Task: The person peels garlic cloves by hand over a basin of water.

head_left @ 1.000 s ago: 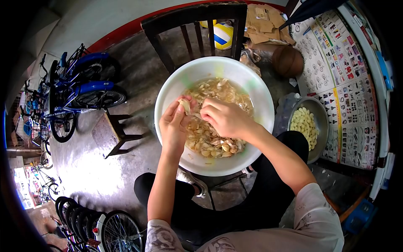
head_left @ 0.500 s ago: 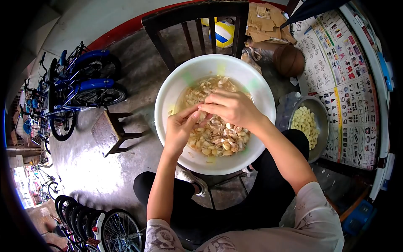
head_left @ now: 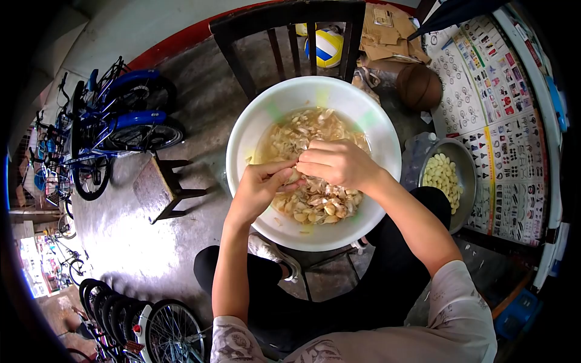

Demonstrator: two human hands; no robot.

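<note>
A wide white plastic basin (head_left: 242, 130) holds water with many unpeeled garlic cloves (head_left: 324, 209) and loose skins in it. Above its middle, my left hand (head_left: 257, 189) pinches a pale garlic clove (head_left: 294, 176) between thumb and fingers. My right hand (head_left: 340, 164) meets it from the other side, fingertips pressed together at the same clove; its fingers partly cover what they grip. Right of the basin, by my knee, peeled white cloves (head_left: 442, 178) lie in a metal bowl (head_left: 466, 181).
A dark wooden chair (head_left: 281, 21) stands behind the basin, near a volleyball (head_left: 325, 48) and a basketball (head_left: 419, 88). To the left are a small wooden stool (head_left: 154, 189) and blue bicycles (head_left: 136, 124). Flattened cardboard (head_left: 387, 36) lies at the back.
Both hands stay together over the basin, the right hand's fingers slightly lower and shifted at the clove. The whole view has moved slightly, placing the basin a little further right.
</note>
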